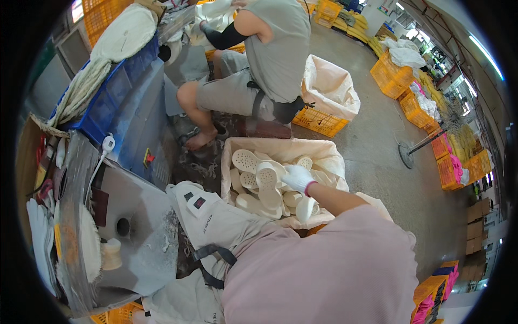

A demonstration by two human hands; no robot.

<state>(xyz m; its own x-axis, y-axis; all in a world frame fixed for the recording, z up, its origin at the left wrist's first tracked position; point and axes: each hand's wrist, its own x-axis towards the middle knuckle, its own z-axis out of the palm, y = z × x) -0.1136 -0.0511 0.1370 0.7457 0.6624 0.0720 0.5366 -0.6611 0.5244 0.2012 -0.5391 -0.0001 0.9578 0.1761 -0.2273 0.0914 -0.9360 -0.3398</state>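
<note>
Cream perforated shoe sole (266, 182) lies atop heap in lined bin (233, 144), long axis running away from wearer. Right hand (298, 177), white-gloved, just right of it, fingers curled toward sole's edge; firm grip or mere touch cannot tell. Left hand out of view. Seated co-worker (270, 48) beyond bin, grey buffing machine (135, 227) to left.

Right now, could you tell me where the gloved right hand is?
In the head view, just right of centre, the right hand reaches into the lined bin, resting on the pile of cream perforated soles.
</note>
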